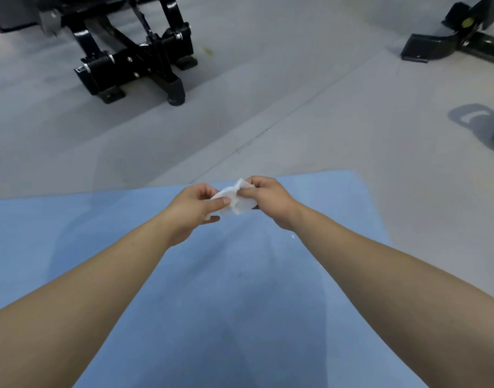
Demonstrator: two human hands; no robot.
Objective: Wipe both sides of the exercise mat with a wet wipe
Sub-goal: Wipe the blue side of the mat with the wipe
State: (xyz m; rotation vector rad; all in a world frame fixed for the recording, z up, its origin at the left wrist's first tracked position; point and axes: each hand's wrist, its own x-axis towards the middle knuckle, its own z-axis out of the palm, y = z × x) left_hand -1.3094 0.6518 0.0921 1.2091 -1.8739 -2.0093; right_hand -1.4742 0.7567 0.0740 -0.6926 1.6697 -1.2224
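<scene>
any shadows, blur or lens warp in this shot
Head view: soft shadows of the arms and body darken the blue mat below the hands; the wide lens stretches the forearms toward the lower corners; the wet wipe is slightly soft; the dark object at the right edge is smeared; no harsh glare.

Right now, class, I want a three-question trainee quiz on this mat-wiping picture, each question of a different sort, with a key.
1. True or false: the wipe is pressed flat on the mat.
2. What holds the wipe? A) left hand only B) right hand only C) both hands
3. Fill in: the black machine stands on the grey ____ beyond the mat.

Key
1. False: it is crumpled and held up between the hands, above the mat.
2. C
3. floor
</scene>
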